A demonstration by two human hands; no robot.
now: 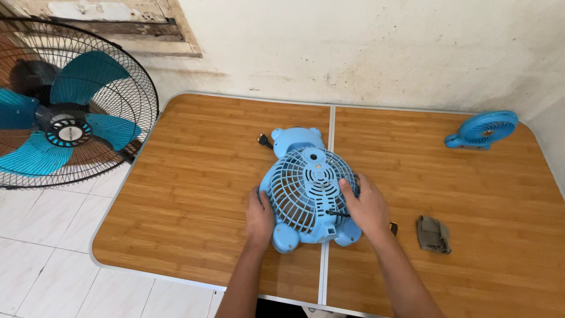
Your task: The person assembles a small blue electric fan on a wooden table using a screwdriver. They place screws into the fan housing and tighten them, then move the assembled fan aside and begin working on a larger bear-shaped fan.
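Both hands (259, 215) (368, 206) flank the blue fan (309, 188) (grille up, base farthest).

Small blue handheld fan (482, 129), folded grey cloth (434, 234) on wooden table (194, 194); teal pedestal fan (65, 103) beside it.

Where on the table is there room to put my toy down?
Bare wood lies left of the blue fan, and between it and the small fan. It is crowded around both hands and by the grey cloth.
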